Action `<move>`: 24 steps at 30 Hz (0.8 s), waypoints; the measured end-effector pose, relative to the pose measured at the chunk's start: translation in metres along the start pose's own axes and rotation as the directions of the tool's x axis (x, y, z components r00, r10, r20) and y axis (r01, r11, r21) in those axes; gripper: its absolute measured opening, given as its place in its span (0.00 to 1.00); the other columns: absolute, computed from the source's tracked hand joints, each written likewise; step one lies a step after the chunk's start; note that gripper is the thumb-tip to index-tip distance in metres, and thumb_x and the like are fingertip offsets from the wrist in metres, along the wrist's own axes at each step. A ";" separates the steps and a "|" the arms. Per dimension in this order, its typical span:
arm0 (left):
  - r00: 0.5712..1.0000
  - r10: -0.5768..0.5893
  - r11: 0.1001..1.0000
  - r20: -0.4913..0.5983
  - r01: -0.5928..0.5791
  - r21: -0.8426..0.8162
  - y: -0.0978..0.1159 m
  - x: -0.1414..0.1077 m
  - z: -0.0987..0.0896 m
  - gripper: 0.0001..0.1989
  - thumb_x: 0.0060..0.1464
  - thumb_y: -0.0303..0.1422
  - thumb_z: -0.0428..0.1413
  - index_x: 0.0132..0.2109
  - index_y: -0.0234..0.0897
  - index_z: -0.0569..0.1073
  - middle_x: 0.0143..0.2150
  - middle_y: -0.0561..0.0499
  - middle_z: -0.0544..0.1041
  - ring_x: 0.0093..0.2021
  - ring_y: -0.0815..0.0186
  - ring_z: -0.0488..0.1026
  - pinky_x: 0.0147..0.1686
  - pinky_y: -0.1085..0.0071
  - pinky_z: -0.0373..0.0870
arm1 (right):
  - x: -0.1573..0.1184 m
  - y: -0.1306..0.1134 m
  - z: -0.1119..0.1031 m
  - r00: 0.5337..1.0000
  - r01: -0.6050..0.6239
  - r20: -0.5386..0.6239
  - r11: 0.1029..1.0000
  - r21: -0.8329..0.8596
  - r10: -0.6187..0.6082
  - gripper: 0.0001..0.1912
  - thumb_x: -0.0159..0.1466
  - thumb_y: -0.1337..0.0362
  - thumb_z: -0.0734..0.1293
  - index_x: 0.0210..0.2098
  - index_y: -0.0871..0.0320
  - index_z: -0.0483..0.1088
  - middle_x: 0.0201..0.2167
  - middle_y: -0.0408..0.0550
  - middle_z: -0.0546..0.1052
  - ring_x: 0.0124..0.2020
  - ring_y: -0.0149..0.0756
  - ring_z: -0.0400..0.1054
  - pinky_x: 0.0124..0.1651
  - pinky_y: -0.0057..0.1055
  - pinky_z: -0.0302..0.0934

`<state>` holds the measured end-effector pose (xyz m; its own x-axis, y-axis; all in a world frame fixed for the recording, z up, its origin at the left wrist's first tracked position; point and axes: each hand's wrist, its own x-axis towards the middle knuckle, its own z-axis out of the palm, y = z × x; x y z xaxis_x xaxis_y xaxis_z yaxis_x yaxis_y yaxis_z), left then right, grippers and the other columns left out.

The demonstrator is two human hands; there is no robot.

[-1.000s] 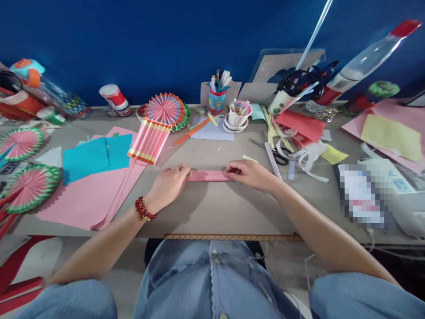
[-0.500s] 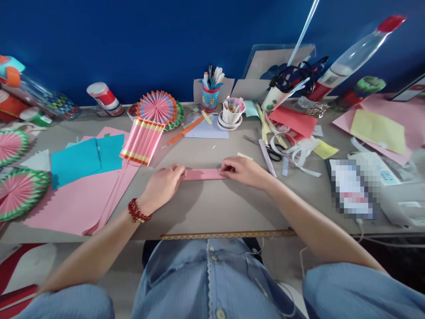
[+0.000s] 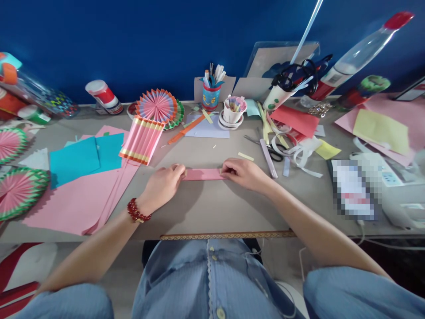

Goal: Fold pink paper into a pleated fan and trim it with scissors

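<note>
Between my hands a narrow pink strip of folded paper [image 3: 203, 174] lies level, just over the grey desk [image 3: 212, 208]. My left hand [image 3: 164, 184] pinches its left end, and a red bead bracelet [image 3: 137, 211] circles that wrist. At the other end my right hand [image 3: 242, 173] grips the strip with fingers curled in; small yellowish edges show by both sets of fingertips. A thin yellow paper strip [image 3: 245, 156] lies just beyond my right hand. Whether the paper touches the desk I cannot tell.
Left are a pleated pink paper piece [image 3: 142, 141], a paper rosette [image 3: 156, 106], blue sheets [image 3: 76, 161] and pink sheets [image 3: 78, 204]. Right lie scissors [image 3: 275, 154], a lilac utility knife [image 3: 268, 158], white ribbon [image 3: 300, 159] and a phone [image 3: 353, 188]. Behind stands a pen cup [image 3: 211, 97].
Both hands keep their hold on the pink paper strip and have hardly moved. The view has shifted very slightly.
</note>
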<state>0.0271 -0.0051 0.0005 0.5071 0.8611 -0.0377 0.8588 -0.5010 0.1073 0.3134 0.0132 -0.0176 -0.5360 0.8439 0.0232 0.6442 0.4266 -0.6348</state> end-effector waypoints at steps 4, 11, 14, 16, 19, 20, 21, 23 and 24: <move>1.000 0.001 1.000 0.009 -0.001 -0.009 0.000 0.000 -0.001 0.07 0.66 0.28 0.45 0.40 0.39 0.66 0.36 0.51 0.77 0.30 0.63 0.73 0.29 0.68 0.58 | -0.002 0.001 0.001 1.000 0.015 0.007 1.000 -0.026 -0.015 0.06 0.66 0.66 0.64 0.31 0.57 0.68 0.33 0.45 0.75 0.33 0.33 0.66 0.36 0.27 0.54; 1.000 -0.012 1.000 -0.016 0.012 -0.005 -0.001 -0.002 0.005 0.07 0.67 0.30 0.46 0.42 0.37 0.67 0.35 0.50 0.76 0.31 0.63 0.73 0.31 0.67 0.61 | -0.007 -0.001 0.005 0.998 0.055 0.001 0.991 -0.120 -0.055 0.09 0.70 0.63 0.59 0.37 0.57 0.69 0.39 0.50 0.73 0.36 0.35 0.68 0.38 0.29 0.59; 0.997 0.027 0.999 -0.077 -0.029 -0.027 -0.005 -0.004 0.013 0.08 0.67 0.28 0.45 0.46 0.36 0.69 0.39 0.48 0.75 0.33 0.64 0.72 0.35 0.67 0.64 | -0.010 0.001 0.011 0.996 0.092 -0.008 0.983 -0.162 -0.094 0.11 0.71 0.64 0.57 0.43 0.57 0.71 0.42 0.52 0.73 0.40 0.37 0.69 0.41 0.30 0.61; 0.987 0.108 0.994 -0.123 -0.108 0.011 -0.008 -0.004 0.018 0.13 0.66 0.25 0.44 0.52 0.38 0.69 0.43 0.46 0.74 0.38 0.62 0.71 0.41 0.65 0.65 | -0.012 0.002 0.014 0.992 0.116 -0.013 0.971 -0.209 -0.122 0.13 0.70 0.69 0.57 0.45 0.55 0.72 0.44 0.51 0.74 0.43 0.37 0.69 0.43 0.30 0.62; 0.948 0.293 0.953 -0.120 -0.281 0.110 -0.013 -0.004 0.020 0.23 0.65 0.23 0.45 0.62 0.48 0.65 0.47 0.46 0.73 0.45 0.59 0.69 0.48 0.60 0.63 | -0.015 0.004 0.018 0.991 0.119 -0.021 0.941 -0.316 -0.132 0.17 0.67 0.72 0.58 0.46 0.51 0.74 0.45 0.49 0.74 0.41 0.36 0.69 0.41 0.29 0.61; 0.934 0.343 0.935 -0.102 -0.330 0.131 -0.014 -0.003 0.019 0.25 0.65 0.23 0.46 0.64 0.51 0.63 0.48 0.47 0.73 0.46 0.58 0.68 0.49 0.59 0.63 | -0.015 0.005 0.019 0.991 0.120 -0.021 0.927 -0.355 -0.136 0.17 0.67 0.72 0.58 0.46 0.50 0.75 0.44 0.48 0.75 0.40 0.36 0.69 0.40 0.29 0.61; 0.921 0.380 0.920 -0.085 -0.367 0.139 -0.015 -0.003 0.018 0.26 0.65 0.24 0.47 0.66 0.52 0.62 0.48 0.47 0.73 0.46 0.58 0.68 0.50 0.58 0.62 | -0.016 0.005 0.019 0.989 0.126 -0.018 0.912 -0.391 -0.144 0.18 0.68 0.71 0.58 0.47 0.48 0.75 0.43 0.47 0.75 0.39 0.36 0.69 0.39 0.29 0.60; 0.907 0.416 0.905 -0.069 -0.406 0.124 -0.017 -0.002 0.016 0.27 0.65 0.24 0.48 0.67 0.52 0.61 0.47 0.47 0.73 0.46 0.58 0.67 0.52 0.58 0.62 | -0.017 0.006 0.020 0.984 0.156 -0.008 0.879 -0.452 -0.179 0.19 0.69 0.70 0.58 0.50 0.45 0.75 0.41 0.47 0.76 0.38 0.36 0.68 0.38 0.29 0.60; 0.903 0.424 0.903 -0.069 -0.416 0.109 -0.018 -0.001 0.015 0.27 0.65 0.25 0.48 0.67 0.52 0.61 0.48 0.47 0.73 0.47 0.58 0.67 0.53 0.58 0.62 | -0.018 0.006 0.020 0.978 0.183 0.001 0.861 -0.475 -0.208 0.19 0.70 0.70 0.58 0.52 0.45 0.74 0.41 0.47 0.76 0.37 0.36 0.68 0.38 0.30 0.60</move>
<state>0.0125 0.0016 -0.0165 0.8170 0.5711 0.0803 0.5727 -0.8198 0.0038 0.3161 -0.0062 -0.0374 -0.6586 0.7365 0.1542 0.7154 0.6764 -0.1752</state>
